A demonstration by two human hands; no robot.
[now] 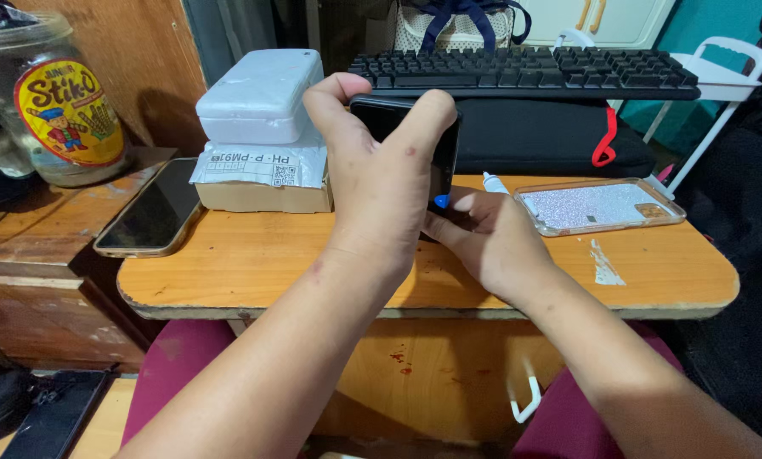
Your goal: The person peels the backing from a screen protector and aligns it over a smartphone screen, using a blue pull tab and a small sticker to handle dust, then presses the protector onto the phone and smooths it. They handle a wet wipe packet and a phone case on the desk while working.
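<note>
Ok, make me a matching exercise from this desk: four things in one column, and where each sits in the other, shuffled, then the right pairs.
Things:
1. black phone
2. glittery phone case
3. keyboard
4. white foam box

Places:
A. on top of a cardboard box
B. lying flat on the wooden table, to the right of the hands
C. held upright by the left hand, with the right hand at its lower edge
D. at the back, resting on a black padded case

Pairs: 1-C, 2-B, 3-D, 4-A
</note>
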